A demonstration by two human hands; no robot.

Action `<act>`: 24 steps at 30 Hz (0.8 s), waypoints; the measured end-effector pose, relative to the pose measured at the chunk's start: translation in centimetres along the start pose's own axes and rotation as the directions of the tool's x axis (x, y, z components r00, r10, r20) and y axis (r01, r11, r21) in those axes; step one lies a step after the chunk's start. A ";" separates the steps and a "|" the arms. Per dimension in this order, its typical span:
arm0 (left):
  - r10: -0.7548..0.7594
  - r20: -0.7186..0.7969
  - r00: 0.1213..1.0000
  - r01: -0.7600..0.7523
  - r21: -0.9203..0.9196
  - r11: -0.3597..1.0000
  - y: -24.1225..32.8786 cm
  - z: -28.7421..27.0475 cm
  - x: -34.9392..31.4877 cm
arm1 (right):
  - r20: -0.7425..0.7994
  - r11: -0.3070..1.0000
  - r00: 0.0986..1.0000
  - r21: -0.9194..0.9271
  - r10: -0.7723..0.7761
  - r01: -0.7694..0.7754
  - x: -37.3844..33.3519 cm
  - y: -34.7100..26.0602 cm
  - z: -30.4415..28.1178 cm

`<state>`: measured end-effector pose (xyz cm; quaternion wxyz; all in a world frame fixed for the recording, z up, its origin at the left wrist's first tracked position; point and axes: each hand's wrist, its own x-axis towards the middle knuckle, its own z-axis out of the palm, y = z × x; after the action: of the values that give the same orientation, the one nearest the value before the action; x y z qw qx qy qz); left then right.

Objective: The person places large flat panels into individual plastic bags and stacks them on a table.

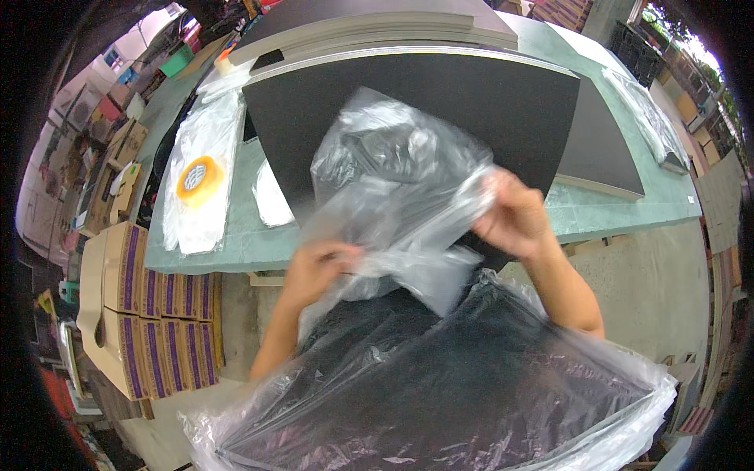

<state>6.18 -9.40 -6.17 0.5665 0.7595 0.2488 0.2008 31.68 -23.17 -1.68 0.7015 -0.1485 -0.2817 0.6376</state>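
Observation:
A clear plastic bag (pixel 393 188) is bunched up in front of me. My left hand (pixel 318 267) pinches its lower left side, slightly blurred by motion. Higher up on the right, my right hand (pixel 514 216) grips the bag's edge between thumb and fingers. Closest to me lies a dark flat panel (pixel 440 377) covered in clear plastic film. Whether this film and the bunched plastic are one piece, I cannot tell. Behind my hands a black board (pixel 408 82) slants on the green table (pixel 620 212), against a stack of boards (pixel 377 31).
A yellow tape roll (pixel 199 181) sits on a pile of clear plastic bags (pixel 208 129) at the table's left. More film-wrapped pieces (pixel 648 118) lie at the right edge. Cardboard cartons (pixel 161 345) with purple stripes stand stacked on the floor at left.

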 end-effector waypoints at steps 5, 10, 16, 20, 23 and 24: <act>-0.121 -0.644 0.755 0.214 0.068 0.974 -22.1 -11.4 -17.1 | -0.206 0.964 0.950 0.078 -0.233 0.253 -4.2 -5.3 -4.4; -0.306 -0.939 -0.158 -0.044 -0.303 0.952 -16.2 -17.4 -20.6 | -0.257 0.939 0.965 -0.343 -0.056 -0.037 -4.6 -5.1 -3.1; -0.076 -0.743 0.665 -0.003 -0.105 0.994 3.9 -8.3 -2.0 | -0.275 0.934 0.944 -0.253 0.180 -0.251 -1.0 0.9 0.7; 0.175 0.146 0.974 -0.167 -0.066 0.984 9.4 2.5 1.2 | -0.204 0.881 0.937 -0.330 0.284 -0.339 -0.4 3.0 3.4; 0.131 0.170 0.977 -0.118 -0.084 0.990 9.2 3.7 1.6 | -0.139 0.893 0.957 -0.347 0.255 -0.288 -0.8 2.6 3.7; 0.070 0.181 0.981 -0.045 -0.138 0.989 8.8 3.1 1.5 | -0.136 0.871 0.963 -0.411 0.234 -0.270 -1.0 2.4 3.4</act>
<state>10.55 -12.94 1.49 0.6307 0.7422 0.1587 0.1615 27.73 -24.30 -0.58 0.5740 -0.3592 -0.3632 0.6400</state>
